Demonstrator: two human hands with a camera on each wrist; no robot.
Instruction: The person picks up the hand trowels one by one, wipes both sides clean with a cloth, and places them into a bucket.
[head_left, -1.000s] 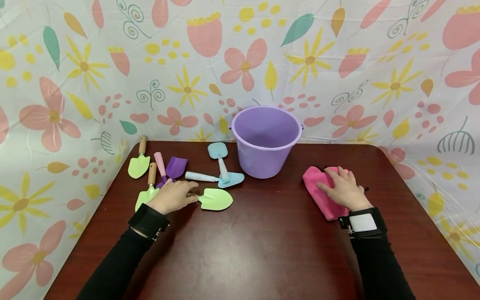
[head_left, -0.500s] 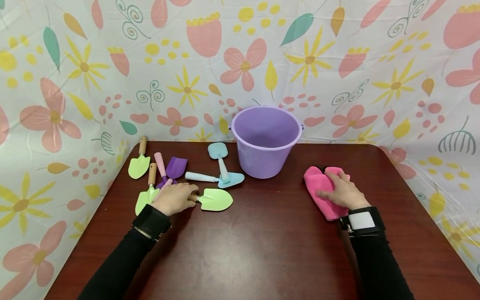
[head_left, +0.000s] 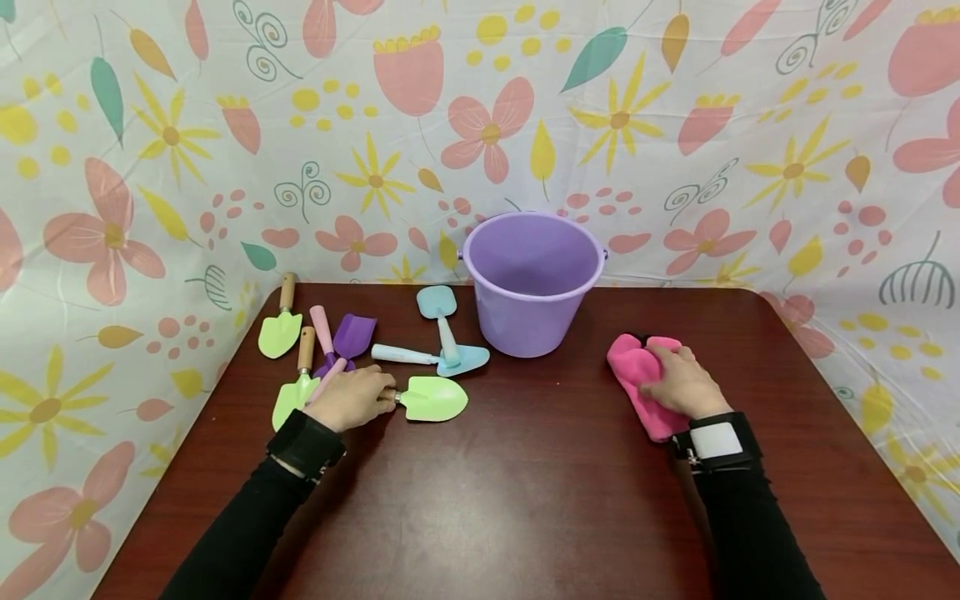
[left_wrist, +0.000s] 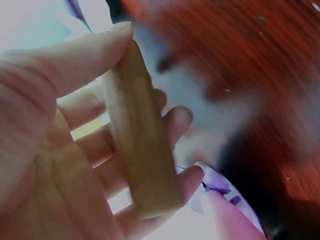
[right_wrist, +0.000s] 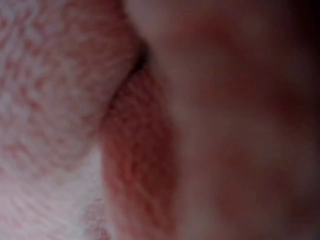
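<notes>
My left hand (head_left: 352, 398) grips the wooden handle (left_wrist: 142, 135) of a green-bladed hand trowel (head_left: 435, 398), thumb near the blade end and fingers curled behind it. The trowel's blade points right, low over the table. Over at the right, my right hand (head_left: 686, 385) holds a folded pink fleecy cloth (head_left: 637, 375) with its fingers bent into it. A small black bit shows at the cloth's far edge. Up close in the right wrist view, the cloth's pile (right_wrist: 50, 90) bulges beside the blurred hand; the fingertips are hidden.
A purple bucket (head_left: 517, 325) stands at the back middle. Two more green trowels (head_left: 279, 333) lie at the left, beside purple tools with pink handles (head_left: 321, 329). Light blue tools (head_left: 405, 354) lie crossed just left of the bucket. A floral sheet (head_left: 480, 108) hangs behind the table.
The left fingers have closed round the trowel's handle, and the trowel has barely moved. My right hand has shifted slightly left, its spread fingers drawing in on the pink cloth.
</notes>
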